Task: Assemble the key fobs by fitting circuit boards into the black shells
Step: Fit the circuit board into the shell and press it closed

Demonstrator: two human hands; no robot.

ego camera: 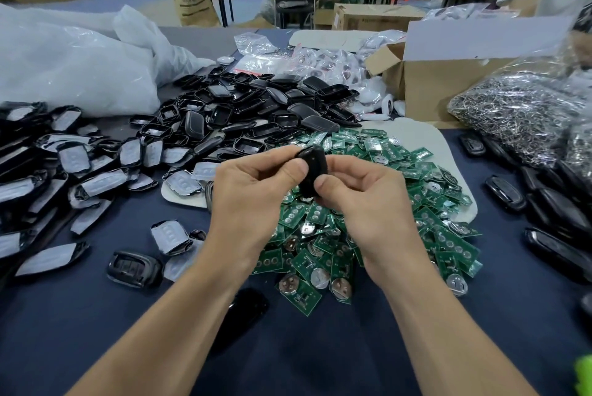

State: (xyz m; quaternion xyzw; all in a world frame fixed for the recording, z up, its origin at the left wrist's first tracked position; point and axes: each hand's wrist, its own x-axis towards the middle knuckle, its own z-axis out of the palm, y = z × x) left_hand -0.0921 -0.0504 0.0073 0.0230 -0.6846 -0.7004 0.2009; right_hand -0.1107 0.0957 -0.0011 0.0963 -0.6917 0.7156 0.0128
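Observation:
Both hands hold one black key fob shell (315, 168) above the table's middle. My left hand (253, 190) pinches its upper left side with the thumb on top. My right hand (362, 197) grips its lower right side, thumb pressed on the shell. Under the hands spreads a heap of green circuit boards (384, 235) with round metal battery clips. A pile of empty black shells (250, 113) lies behind. Whether a board sits inside the held shell is hidden.
Shell halves with white button pads (73, 158) cover the left side. Closed black fobs (557, 219) lie at the right, and one more (134, 267) at front left. A bag of metal rings (519, 113), a cardboard box (448, 75) and big plastic bags (73, 65) stand behind.

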